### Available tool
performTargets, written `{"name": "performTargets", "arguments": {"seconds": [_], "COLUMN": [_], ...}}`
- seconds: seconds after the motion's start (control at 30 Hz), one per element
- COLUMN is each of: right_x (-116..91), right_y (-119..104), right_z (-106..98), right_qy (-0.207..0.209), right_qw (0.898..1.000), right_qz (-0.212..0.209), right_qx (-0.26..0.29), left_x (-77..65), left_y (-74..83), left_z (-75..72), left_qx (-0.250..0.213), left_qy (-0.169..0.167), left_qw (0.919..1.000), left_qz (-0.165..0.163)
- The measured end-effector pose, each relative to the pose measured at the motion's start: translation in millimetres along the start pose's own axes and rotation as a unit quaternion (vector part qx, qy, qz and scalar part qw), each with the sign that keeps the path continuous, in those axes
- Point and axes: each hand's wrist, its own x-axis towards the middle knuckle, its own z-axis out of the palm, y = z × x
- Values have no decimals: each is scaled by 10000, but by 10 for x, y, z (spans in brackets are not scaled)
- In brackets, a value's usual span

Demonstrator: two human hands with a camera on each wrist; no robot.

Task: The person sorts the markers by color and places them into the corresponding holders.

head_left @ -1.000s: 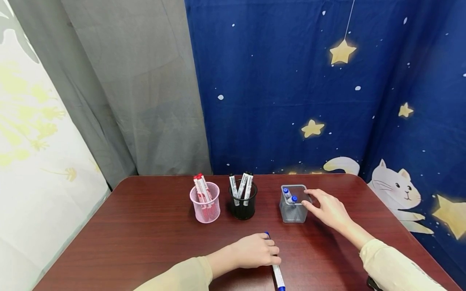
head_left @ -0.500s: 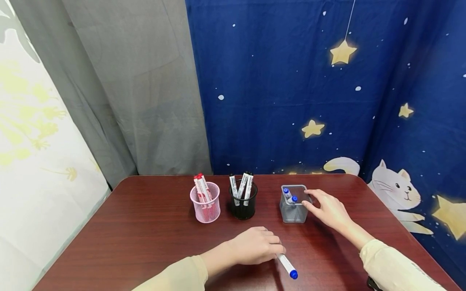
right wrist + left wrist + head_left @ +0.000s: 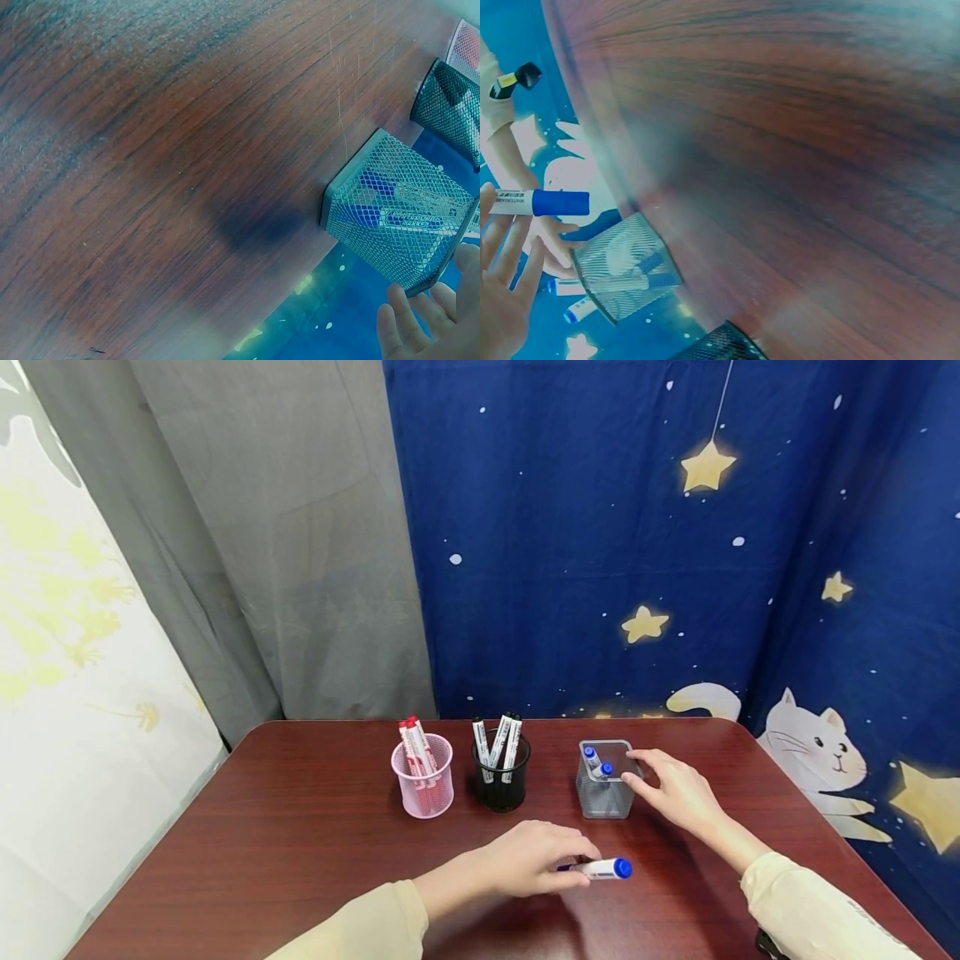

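My left hand [image 3: 532, 858] pinches a whiteboard marker [image 3: 606, 868] with a blue cap and white barrel, raised a little above the table. The marker lies nearly level, its blue end pointing right; the left wrist view shows this marker [image 3: 555, 202] between thumb and fingers. A square grey mesh pen holder [image 3: 604, 802] stands upright to the right, with two blue-ended markers [image 3: 597, 764] leaning inside. Thumb and fingers of my right hand [image 3: 678, 793] hold this pen holder at its right side near the rim. In the right wrist view, both markers [image 3: 409, 217] show through the mesh.
Left of the grey holder stand a round black mesh holder [image 3: 502, 793] with several black-capped markers [image 3: 498, 747] and a round pink one [image 3: 425, 797] with red-capped markers [image 3: 417, 747]. Behind the brown table [image 3: 300, 827] hang grey and blue curtains [image 3: 585, 527].
My left hand has picked the blue marker up from the table, moved slightly right, and turned it from pointing toward me to pointing right. The right hand has stayed at the grey holder.
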Motion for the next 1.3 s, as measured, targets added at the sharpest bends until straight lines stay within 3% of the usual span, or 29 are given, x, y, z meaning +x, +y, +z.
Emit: {"name": "performTargets", "arguments": {"seconds": [0.33, 0.63, 0.93, 1.2, 1.3], "right_x": [-2, -15, -8, 1, 0], "right_y": [-18, -8, -18, -14, -6], "right_z": [-5, -3, -1, 5, 11], "right_qy": [13, 140, 71, 169, 210], "right_qw": [10000, 9998, 10000, 9998, 9997], "right_qz": [47, -86, 12, -105, -137], "right_qx": [-33, -65, 30, 36, 29], "left_x": [205, 442, 646, 759, 794], "left_y": [-62, -190, -307, -406, -444], "left_z": [-109, -207, -312, -374, -378], "left_qx": [-811, -1644, -2053, -1937, -2050], "left_qy": [575, 1027, 1400, 1586, 1652], "left_qw": [9944, 9760, 9606, 9554, 9486], "left_qz": [-370, -994, -1240, -1568, -1756]}}
